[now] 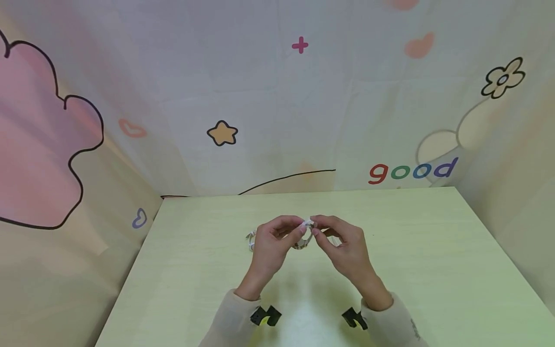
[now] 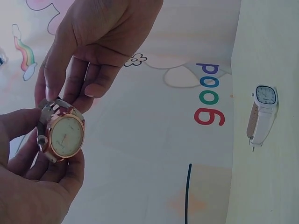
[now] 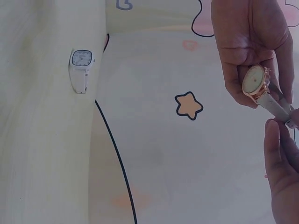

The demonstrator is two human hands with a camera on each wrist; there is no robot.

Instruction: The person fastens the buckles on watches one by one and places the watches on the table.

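Both hands hold a round-faced wristwatch (image 2: 66, 136) with a rose-gold case and a pale strap, raised above the table. My left hand (image 1: 270, 246) grips it around the case, its fingers behind the dial. With thumb and fingers my right hand (image 1: 349, 248) pinches the strap end near the buckle. The right wrist view shows the strap (image 3: 273, 106) running from the case to those fingertips; the fingers partly hide the buckle. In the head view the strap forms a loop between the hands.
A white square-faced watch (image 3: 82, 59) lies on the table (image 1: 182, 289) left of my left hand. Another square-faced watch (image 2: 266, 95) is on the table toward the right, mostly hidden behind my right hand in the head view. A printed cloth wall (image 1: 269, 96) borders the table's back.
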